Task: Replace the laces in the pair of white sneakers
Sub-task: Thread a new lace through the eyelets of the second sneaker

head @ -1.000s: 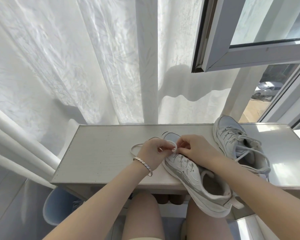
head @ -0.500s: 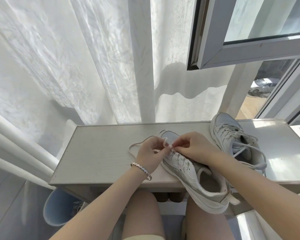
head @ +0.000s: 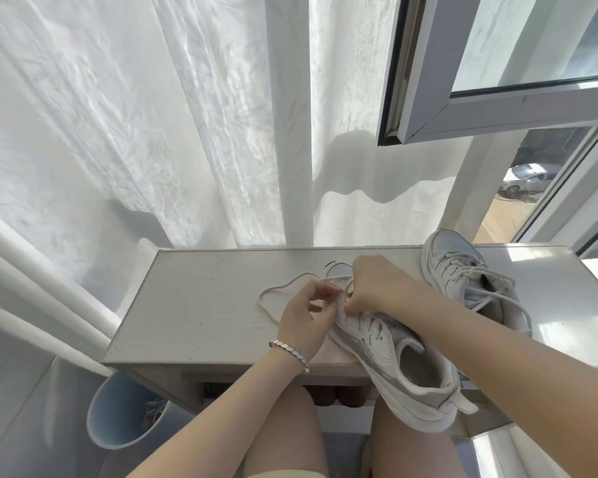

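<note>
A white sneaker [head: 394, 353] lies tilted on the front edge of the pale table [head: 201, 312], its heel hanging over toward my lap and its toe pointing away. A white lace [head: 273, 293] loops out to the left from its lower eyelets. My right hand [head: 377, 284] sits over the front of the sneaker and pinches the lace near the eyelets. Beside it, my left hand [head: 308, 315], with a bead bracelet on the wrist, has curled fingers touching the lace and the shoe's side. The second white sneaker [head: 463, 274] stands laced at the table's right.
A sheer white curtain [head: 152, 115] hangs behind the table. An open window frame [head: 463, 108] juts out at upper right above the second sneaker. A light blue bin [head: 118, 419] stands on the floor under the table's left corner. My bare knees are below the table edge.
My right hand has moved up and away over the toe, drawing the lace. My left hand has shifted slightly lower and left. The camera has tilted a little.
</note>
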Tool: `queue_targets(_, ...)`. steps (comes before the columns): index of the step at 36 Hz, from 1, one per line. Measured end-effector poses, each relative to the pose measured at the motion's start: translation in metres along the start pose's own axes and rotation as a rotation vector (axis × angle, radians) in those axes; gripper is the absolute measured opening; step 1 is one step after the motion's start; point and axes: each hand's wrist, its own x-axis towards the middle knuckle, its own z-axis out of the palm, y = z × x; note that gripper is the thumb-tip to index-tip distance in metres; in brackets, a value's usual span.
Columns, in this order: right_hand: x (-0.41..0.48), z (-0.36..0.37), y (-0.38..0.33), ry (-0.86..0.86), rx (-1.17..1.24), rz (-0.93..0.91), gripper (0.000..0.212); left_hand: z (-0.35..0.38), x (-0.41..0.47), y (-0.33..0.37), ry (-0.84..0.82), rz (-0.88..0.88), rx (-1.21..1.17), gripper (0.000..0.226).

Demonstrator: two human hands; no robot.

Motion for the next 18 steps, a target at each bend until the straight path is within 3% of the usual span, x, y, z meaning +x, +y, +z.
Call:
queue_targets(4, 0.002, 0.0, 0.001, 0.003, 0.005, 0.001, 0.037, 0.001, -0.011, -0.01, 0.019, 0.029, 0.104, 0.033)
queue_targets(7, 0.003, 0.003, 0.004, 0.014, 0.033, -0.047, 0.036, 0.0, -0.009, -0.013, -0.01, 0.07, 0.224, 0.025)
queue_targets(13, -0.001, 0.004, 0.007, 0.047, 0.057, -0.063, 0.031, 0.0, -0.009, -0.011, -0.07, 0.087, 0.396, 0.063)
queue_targets(16, -0.003, 0.007, 0.007, 0.092, 0.086, -0.062, 0.016, 0.001, -0.009, -0.011, -0.091, 0.053, 0.403, 0.048)
queue_targets(18, -0.004, 0.009, 0.007, 0.101, 0.099, -0.059, 0.019, 0.003, -0.009, -0.009, -0.102, 0.035, 0.394, 0.041)
